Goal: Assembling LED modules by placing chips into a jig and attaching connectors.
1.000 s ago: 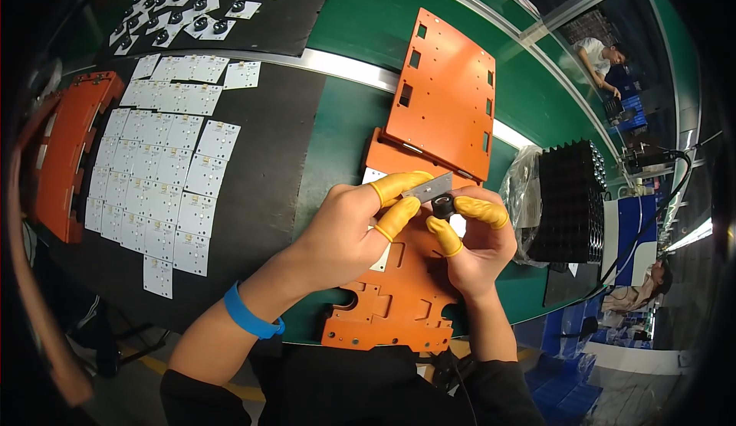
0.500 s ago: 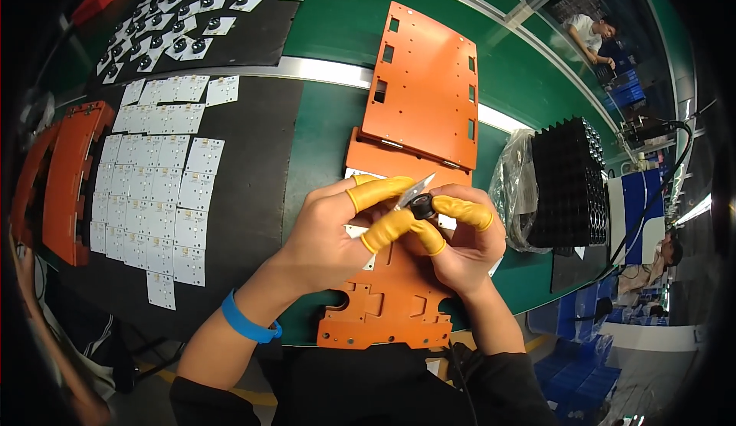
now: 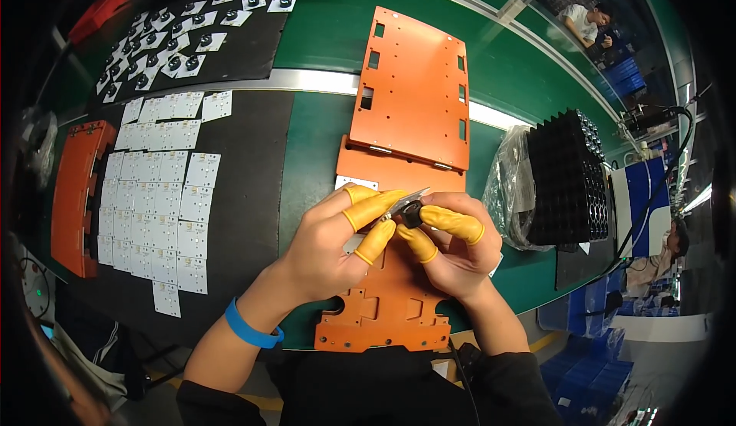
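My left hand (image 3: 326, 246), in yellow finger cots, pinches a thin white circuit board (image 3: 404, 202) tilted on edge. My right hand (image 3: 464, 250), also in yellow cots, grips a small black round lens part (image 3: 412, 214) against the board's face. Whether the two are joined, I cannot tell; my fingers hide much of both. Both hands hover over an orange fixture (image 3: 368, 307) with its hinged lid (image 3: 414, 81) swung open toward the far side. White boards (image 3: 356, 184) show on the fixture, partly behind my hands.
Rows of flat white boards (image 3: 157, 204) lie on a black mat at left. Beyond them are several boards with black lenses (image 3: 175, 63). Another orange fixture (image 3: 79, 200) stands far left. Stacked black trays (image 3: 563, 181) and clear plastic (image 3: 507, 188) stand right. A person (image 3: 580, 24) sits beyond.
My hands have shifted slightly left and lower. The lens has turned and now sits closer against the board. My view has moved a little, so the table things appear displaced.
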`<state>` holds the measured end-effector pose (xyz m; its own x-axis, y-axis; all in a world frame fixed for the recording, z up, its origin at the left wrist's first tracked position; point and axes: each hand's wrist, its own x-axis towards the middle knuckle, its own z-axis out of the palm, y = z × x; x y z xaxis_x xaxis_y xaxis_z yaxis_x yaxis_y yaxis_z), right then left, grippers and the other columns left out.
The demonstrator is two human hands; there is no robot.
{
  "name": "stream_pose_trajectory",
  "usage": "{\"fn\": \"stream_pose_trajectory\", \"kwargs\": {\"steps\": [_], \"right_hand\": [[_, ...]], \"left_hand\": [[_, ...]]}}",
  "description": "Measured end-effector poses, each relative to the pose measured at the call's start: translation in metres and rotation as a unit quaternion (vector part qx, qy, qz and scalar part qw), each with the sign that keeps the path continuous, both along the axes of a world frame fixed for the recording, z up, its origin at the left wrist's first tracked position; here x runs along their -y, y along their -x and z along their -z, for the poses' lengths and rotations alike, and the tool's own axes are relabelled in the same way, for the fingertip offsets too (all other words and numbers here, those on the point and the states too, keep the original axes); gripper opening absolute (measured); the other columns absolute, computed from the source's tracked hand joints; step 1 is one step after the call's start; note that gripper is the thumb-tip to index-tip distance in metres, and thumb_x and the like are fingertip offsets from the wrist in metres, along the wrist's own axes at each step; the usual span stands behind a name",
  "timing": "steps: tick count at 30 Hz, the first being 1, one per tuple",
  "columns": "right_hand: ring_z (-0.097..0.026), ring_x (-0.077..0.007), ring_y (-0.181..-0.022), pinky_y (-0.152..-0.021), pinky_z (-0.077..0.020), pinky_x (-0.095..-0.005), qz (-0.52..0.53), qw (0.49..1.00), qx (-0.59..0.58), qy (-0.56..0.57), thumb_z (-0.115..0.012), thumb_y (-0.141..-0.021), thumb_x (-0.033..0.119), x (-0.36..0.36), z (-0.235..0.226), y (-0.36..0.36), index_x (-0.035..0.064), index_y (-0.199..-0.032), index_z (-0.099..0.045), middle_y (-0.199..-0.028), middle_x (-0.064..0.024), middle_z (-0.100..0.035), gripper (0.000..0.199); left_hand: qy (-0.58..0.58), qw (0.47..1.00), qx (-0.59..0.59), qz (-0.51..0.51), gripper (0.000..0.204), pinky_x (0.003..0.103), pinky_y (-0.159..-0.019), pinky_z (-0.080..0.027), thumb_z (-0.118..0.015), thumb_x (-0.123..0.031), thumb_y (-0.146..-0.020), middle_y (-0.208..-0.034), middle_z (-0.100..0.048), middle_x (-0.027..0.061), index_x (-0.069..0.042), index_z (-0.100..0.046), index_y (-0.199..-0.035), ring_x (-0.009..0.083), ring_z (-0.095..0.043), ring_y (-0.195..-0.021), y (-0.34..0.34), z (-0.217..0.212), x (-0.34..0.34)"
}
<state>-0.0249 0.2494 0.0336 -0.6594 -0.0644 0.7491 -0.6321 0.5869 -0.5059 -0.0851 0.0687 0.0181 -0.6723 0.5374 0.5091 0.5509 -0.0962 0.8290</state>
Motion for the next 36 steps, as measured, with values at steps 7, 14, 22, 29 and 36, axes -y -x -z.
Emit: {"fn": "stream_pose_trajectory", "kwargs": {"steps": [7, 14, 22, 29, 36], "right_hand": [[-0.066, -0.0256, -0.078, -0.065, -0.0546, -0.0301, 0.005, 1.0, 0.004, -0.02, -0.08, -0.069, -0.005, 0.0012, -0.0006, -0.0013, -0.0021, -0.097, -0.064, -0.099, -0.0157, -0.065, 0.033], [-0.066, -0.0275, -0.078, -0.066, -0.0549, -0.0314, 0.011, 0.999, -0.012, -0.046, -0.079, -0.067, -0.006, 0.0019, -0.0034, -0.0001, -0.0022, -0.095, -0.065, -0.099, -0.0158, -0.066, 0.032], [-0.067, -0.0283, -0.079, -0.068, -0.0554, -0.0324, 0.0, 0.999, 0.018, -0.049, -0.077, -0.067, -0.006, 0.0004, -0.0031, 0.0006, -0.0031, -0.096, -0.066, -0.099, -0.0156, -0.066, 0.031], [-0.067, -0.0279, -0.079, -0.07, -0.0559, -0.0321, -0.009, 0.999, 0.014, -0.043, -0.076, -0.068, -0.006, -0.0004, 0.0003, 0.001, -0.0021, -0.097, -0.067, -0.101, -0.0157, -0.065, 0.03], [-0.067, -0.026, -0.082, -0.068, -0.0564, -0.031, -0.016, 0.999, 0.045, -0.016, -0.077, -0.07, -0.005, -0.0015, -0.0019, -0.0001, -0.0028, -0.099, -0.067, -0.101, -0.0152, -0.065, 0.032]], "left_hand": [[-0.007, 1.0, -0.005, -0.004, 0.032, 0.035, -0.072, -0.05, -0.062, 0.001, -0.081, -0.091, -0.061, 0.0161, 0.005, -0.063, -0.113, 0.0292, -0.059, -0.08, 0.0002, 0.0009, 0.0002], [0.002, 1.0, -0.022, -0.003, 0.033, 0.035, -0.072, -0.05, -0.065, 0.002, -0.078, -0.091, -0.061, 0.0162, 0.006, -0.063, -0.111, 0.0301, -0.059, -0.079, 0.0024, 0.0006, 0.0021], [0.001, 0.997, -0.077, -0.012, 0.033, 0.036, -0.07, -0.051, -0.068, 0.002, -0.076, -0.094, -0.063, 0.0168, 0.007, -0.064, -0.109, 0.0309, -0.059, -0.078, 0.0053, 0.0014, -0.0023], [0.011, 0.995, -0.098, -0.011, 0.031, 0.035, -0.068, -0.051, -0.067, 0.003, -0.076, -0.09, -0.063, 0.0152, 0.007, -0.065, -0.107, 0.0297, -0.059, -0.076, 0.0062, 0.0, -0.0013], [0.001, 0.996, -0.085, -0.006, 0.026, 0.036, -0.065, -0.05, -0.069, 0.001, -0.076, -0.084, -0.062, 0.0149, 0.007, -0.065, -0.101, 0.0297, -0.057, -0.074, 0.0063, 0.0002, 0.0006]]}}
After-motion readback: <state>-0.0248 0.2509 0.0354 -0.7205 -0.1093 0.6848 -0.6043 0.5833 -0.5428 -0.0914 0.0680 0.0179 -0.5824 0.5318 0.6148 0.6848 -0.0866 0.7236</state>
